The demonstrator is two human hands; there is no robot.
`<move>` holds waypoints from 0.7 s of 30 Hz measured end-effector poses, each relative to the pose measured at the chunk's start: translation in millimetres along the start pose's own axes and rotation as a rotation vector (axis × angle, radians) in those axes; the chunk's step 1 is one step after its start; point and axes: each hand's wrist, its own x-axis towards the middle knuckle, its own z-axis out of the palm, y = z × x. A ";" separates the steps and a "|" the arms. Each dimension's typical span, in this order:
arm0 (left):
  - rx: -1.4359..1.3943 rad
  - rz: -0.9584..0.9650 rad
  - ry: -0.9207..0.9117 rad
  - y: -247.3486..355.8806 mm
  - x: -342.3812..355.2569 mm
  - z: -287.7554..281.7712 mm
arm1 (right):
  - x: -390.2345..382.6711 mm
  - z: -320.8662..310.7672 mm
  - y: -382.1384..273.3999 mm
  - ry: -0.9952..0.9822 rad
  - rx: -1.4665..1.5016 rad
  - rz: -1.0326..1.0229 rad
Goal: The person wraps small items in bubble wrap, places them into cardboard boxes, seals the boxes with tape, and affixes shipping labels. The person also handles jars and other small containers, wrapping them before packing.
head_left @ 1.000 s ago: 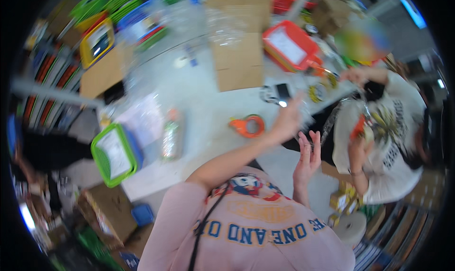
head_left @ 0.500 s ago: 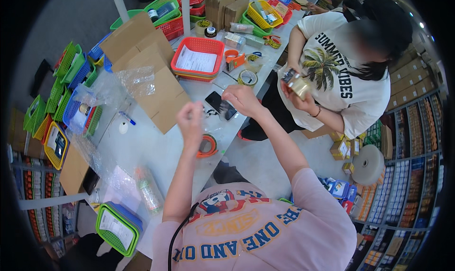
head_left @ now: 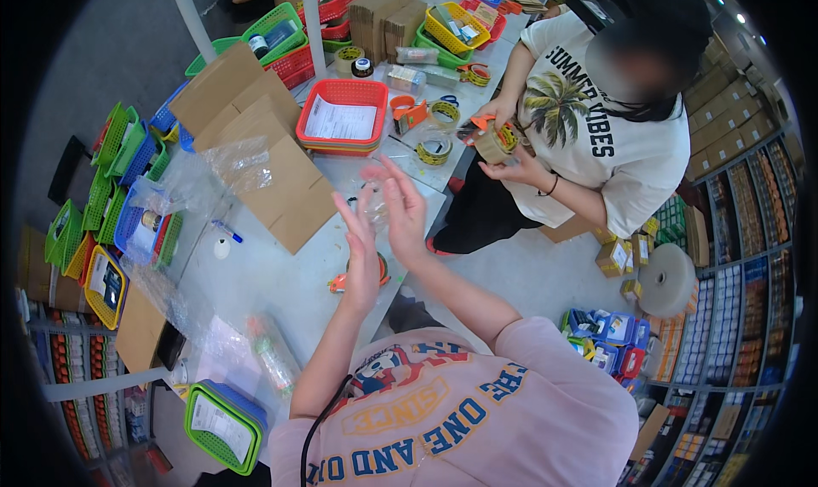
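My left hand is raised over the table, fingers stretched out and palm turned toward my right hand, whose fingers are also extended. Between them is a crumpled piece of clear plastic; I cannot tell which hand it touches. An orange tape dispenser lies behind my left wrist, partly hidden. Large flattened cardboard lies beyond my hands to the left, with bubble wrap on it.
A stack of red baskets with paper sits at the back. A co-worker at right holds a tape roll. Colored baskets line the left; a wrapped bottle and green baskets are nearer. Shelves stand at right.
My hands have risen and straightened their fingers, drawing closer together with the clear plastic between. The phone seen earlier is now hidden. The co-worker has turned the item they hold.
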 end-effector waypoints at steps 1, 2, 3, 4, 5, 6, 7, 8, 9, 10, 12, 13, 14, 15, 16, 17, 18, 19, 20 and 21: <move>-0.044 -0.026 -0.017 0.0 -3.5 2.6 | 5.3 -3.5 -4.9 0.029 0.027 -0.020; -0.089 -0.052 -0.035 0.5 -6.6 4.1 | 11.0 -7.4 -10.0 0.058 0.054 -0.039; -0.127 -0.102 -0.083 4.4 -9.9 5.7 | 17.3 -13.3 -16.1 0.107 0.043 -0.073; -0.161 -0.151 -0.126 12.2 -13.3 6.9 | 24.0 -19.2 -21.6 0.152 0.037 -0.104; -0.195 -0.201 -0.169 16.6 -14.9 6.6 | 32.7 -28.0 -24.1 0.242 0.093 -0.128; -0.163 -0.233 -0.118 17.8 -14.8 1.4 | 42.0 -38.1 -26.5 0.332 0.146 -0.153; -0.131 -0.265 -0.066 19.4 -13.8 -6.5 | 47.1 -45.9 -28.8 0.423 0.199 -0.179; -0.099 -0.297 -0.015 19.4 -11.7 -10.1 | 45.7 -51.0 -31.4 0.390 0.141 -0.145; -0.077 -0.288 0.010 18.0 -10.4 -10.5 | 39.4 -52.0 -31.8 0.354 0.089 -0.106; -0.061 -0.278 0.033 14.4 -7.9 -9.0 | 32.1 -52.4 -32.1 0.318 0.032 -0.069; -0.030 -0.218 0.056 5.5 -1.3 -1.8 | 8.3 -37.1 -25.6 0.135 0.086 0.011; -0.014 -0.167 0.062 0.8 4.3 3.9 | -2.5 -34.4 -15.0 -0.018 0.003 -0.006; 0.003 -0.117 0.068 -4.2 10.5 8.6 | -12.6 -32.5 -9.4 -0.003 -0.100 -0.080; 0.099 -0.174 0.179 -10.1 14.9 10.2 | -20.4 -26.6 -12.2 0.010 -0.203 -0.152; 0.190 -0.203 0.148 -12.5 16.8 14.4 | -23.3 -23.9 -12.9 0.022 -0.306 -0.224; 0.279 -0.232 0.117 -15.1 18.5 20.1 | -25.5 -36.4 4.8 -0.003 -0.374 -0.189; 0.377 -0.261 0.102 -16.5 17.5 24.3 | -21.3 -36.9 4.1 0.046 -0.440 -0.172; 0.414 -0.151 0.136 -30.4 12.8 31.8 | -14.1 -37.7 0.7 0.095 -0.509 -0.154; 0.439 -0.131 0.113 -37.6 10.2 32.6 | -10.4 -39.1 -0.6 0.143 -0.579 -0.136; 0.461 -0.109 0.085 -38.2 13.4 34.3 | -10.3 -43.6 3.0 0.161 -0.523 -0.164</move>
